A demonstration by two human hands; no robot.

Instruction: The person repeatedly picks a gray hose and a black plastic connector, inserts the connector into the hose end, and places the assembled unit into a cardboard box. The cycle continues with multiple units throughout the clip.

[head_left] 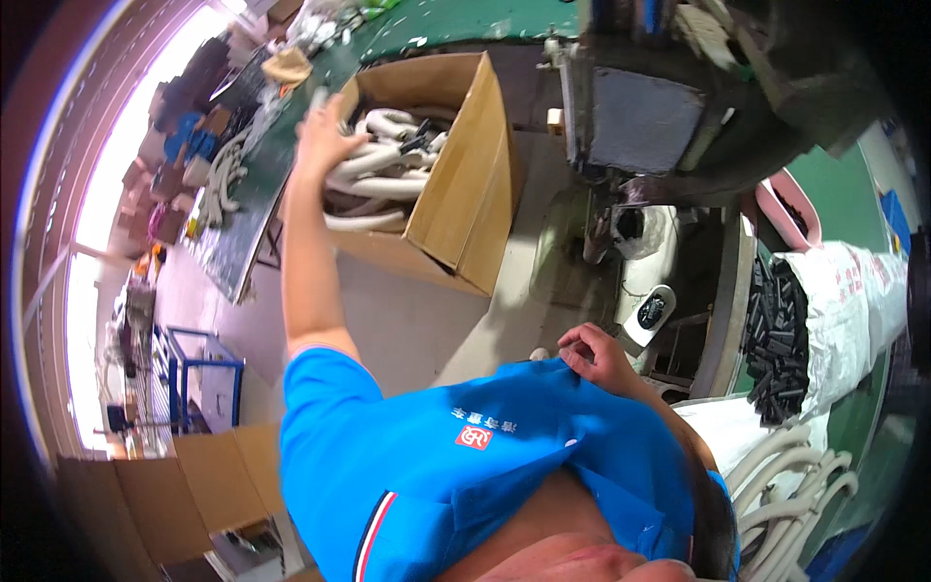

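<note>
My left arm stretches out to the left side of an uncovered cardboard box (470, 184). There my left hand (328, 141) hovers by the rim with fingers extended and apart, slightly blurred. Pale grey bent hoses (383, 184) fill the box, some with black end pieces (419, 138). My right hand (593, 354) is held close in front of my blue shirt, its fingers curled in; whatever they may hold is hidden. Ahead of it stands a dark machine (645, 121) with a flat grey face.
Right of the machine, a white sack (849, 310) spills black pieces (776, 339) beside a pink basin (790, 209). More pale hoses (790, 495) lie at the lower right. Left are a table (228, 252) with hoses and a blue-framed cart (208, 373).
</note>
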